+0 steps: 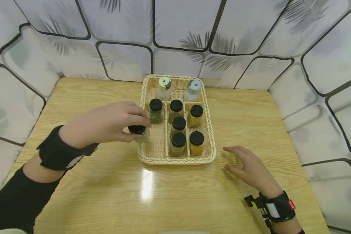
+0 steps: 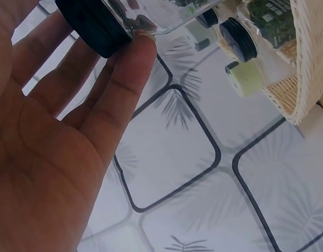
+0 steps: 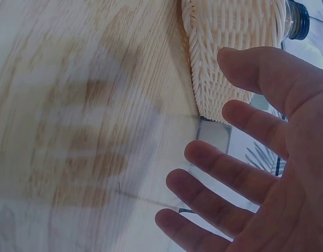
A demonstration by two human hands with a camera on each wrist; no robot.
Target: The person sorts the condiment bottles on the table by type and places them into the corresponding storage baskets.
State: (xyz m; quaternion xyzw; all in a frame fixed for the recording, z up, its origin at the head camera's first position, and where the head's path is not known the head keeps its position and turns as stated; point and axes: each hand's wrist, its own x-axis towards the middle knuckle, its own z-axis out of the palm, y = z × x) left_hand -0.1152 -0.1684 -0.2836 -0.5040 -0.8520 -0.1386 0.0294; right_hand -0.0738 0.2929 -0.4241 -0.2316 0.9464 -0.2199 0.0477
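Observation:
My left hand (image 1: 114,121) holds a small glass spice jar (image 1: 141,136) by its black lid (image 2: 93,26), at the left rim of a wicker basket (image 1: 175,161). The basket is split into compartments. A jar with green contents (image 1: 156,112) stands in the left compartment, with bare weave in front of it. Three black-lidded jars (image 1: 178,140) line the middle compartment, and two jars of yellow powder (image 1: 196,143) are in the right one. To the right of the basket, my right hand (image 1: 251,167) hovers with its fingers spread and relaxed, holding nothing.
At the basket's back stand a bottle with a pale green cap (image 1: 164,85) and one with a light blue cap (image 1: 193,89). The wooden table (image 1: 193,198) runs back to a patterned wall covering (image 1: 178,29), which also rises on both sides.

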